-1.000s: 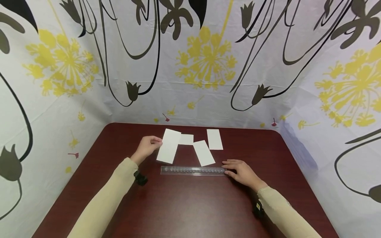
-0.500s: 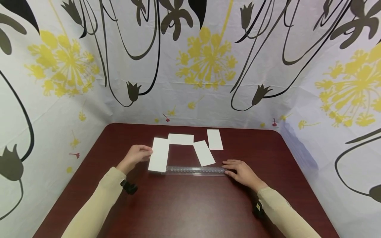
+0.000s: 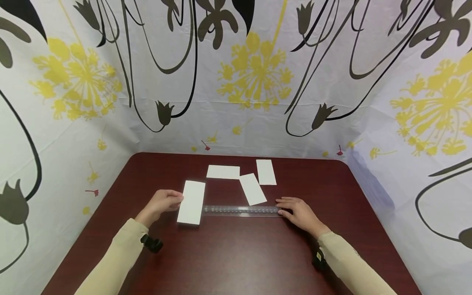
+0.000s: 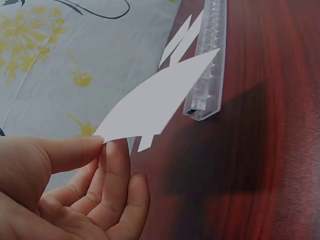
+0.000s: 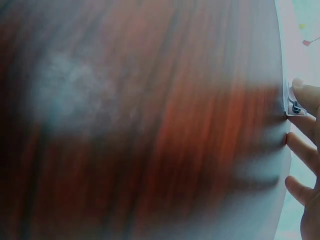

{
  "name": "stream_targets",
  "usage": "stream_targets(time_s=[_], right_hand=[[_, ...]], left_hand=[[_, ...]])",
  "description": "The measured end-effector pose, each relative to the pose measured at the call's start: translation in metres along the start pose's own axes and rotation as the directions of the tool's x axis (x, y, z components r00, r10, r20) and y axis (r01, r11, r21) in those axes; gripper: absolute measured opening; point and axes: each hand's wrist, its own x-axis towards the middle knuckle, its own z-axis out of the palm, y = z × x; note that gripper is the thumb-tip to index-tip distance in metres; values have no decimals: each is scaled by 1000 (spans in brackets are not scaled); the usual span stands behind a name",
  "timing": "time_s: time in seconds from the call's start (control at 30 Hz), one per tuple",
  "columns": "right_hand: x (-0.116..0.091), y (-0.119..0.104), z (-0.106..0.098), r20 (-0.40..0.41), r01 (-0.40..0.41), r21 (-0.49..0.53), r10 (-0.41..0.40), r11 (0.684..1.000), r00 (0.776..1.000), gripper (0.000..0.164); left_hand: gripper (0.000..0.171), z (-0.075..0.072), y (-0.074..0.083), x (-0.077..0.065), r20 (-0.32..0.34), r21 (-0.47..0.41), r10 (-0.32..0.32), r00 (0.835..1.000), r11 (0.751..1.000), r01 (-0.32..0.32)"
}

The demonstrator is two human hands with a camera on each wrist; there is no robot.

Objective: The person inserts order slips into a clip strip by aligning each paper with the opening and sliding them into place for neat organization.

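My left hand [image 3: 161, 205] pinches a blank white card [image 3: 191, 202] by its left edge, thumb on one face and fingers on the other. In the left wrist view the card [image 4: 155, 97] bends slightly and is raised above the table, casting a shadow. It covers the left end of a long clear plastic bar [image 3: 239, 211] in the head view. Along this bar runs a row of small rounded shapes. My right hand [image 3: 300, 214] holds the bar's right end between thumb and index finger, the other fingers resting on the table; the right wrist view shows that end [image 5: 296, 107].
Behind the bar lie more white cards: one sideways [image 3: 223, 172], one slanted [image 3: 253, 189] and one nearly upright [image 3: 266, 172]. The dark red wooden table [image 3: 236, 262] meets a flower-patterned cloth [image 3: 177, 86] at the back and sides.
My left hand has drawn the white card leftward and nearer, off the sideways card and over the bar's left end. The sideways card is now fully uncovered. My right hand stays still.
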Motion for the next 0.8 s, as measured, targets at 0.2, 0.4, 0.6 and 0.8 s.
stream_targets(time_s=[0.2,0.4,0.6,0.8], right_hand=[[0,0,1,-11,-6,-15,6,1000,1000,33],[0,-2,3,-21,-10,-16,9,1000,1000,33],[0,-2,4,-20,-11,-1,11,1000,1000,33],[0,0,3,-26,-12,9,13,1000,1000,32]], left_hand=[[35,3,-7,-8,-8,22,-39,999,999,40],[36,5,-12,-18,-18,11,-67,998,998,67],[36,4,-17,-30,-45,-10,-105,993,995,104],[38,5,-27,-38,-48,-21,-139,989,990,138]])
